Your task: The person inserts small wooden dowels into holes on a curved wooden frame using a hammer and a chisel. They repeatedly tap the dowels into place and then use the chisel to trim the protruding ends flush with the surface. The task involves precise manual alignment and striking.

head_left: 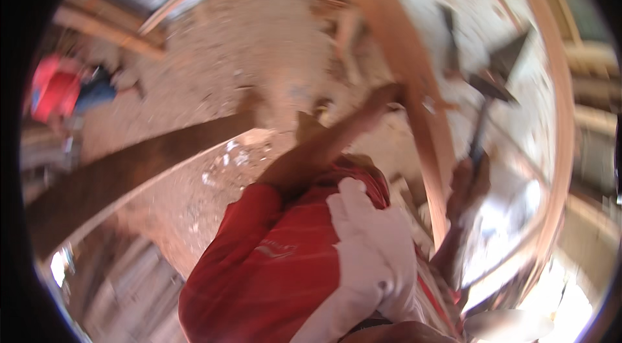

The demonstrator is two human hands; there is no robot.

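A long wooden beam (414, 77) slants from the top of the view down toward my right side. My left hand (383, 98) is closed at the beam's left edge; motion blurs its fingers. In my right hand (465, 182), on the beam's other side, is a hammer (481, 124), gripped by its handle. The hammer's dark head points away from me, to the right of the beam and apart from it. Beyond the hammer head lies a dark, flat, pointed piece (510, 54), whose kind I cannot make out.
Another wooden plank (558, 90) runs along the right. A wide board (142, 165) reaches in from the left above the dirt floor (214, 70). Wooden framing (110, 30) stands at the far left. Near it is a person in a red top (57, 87).
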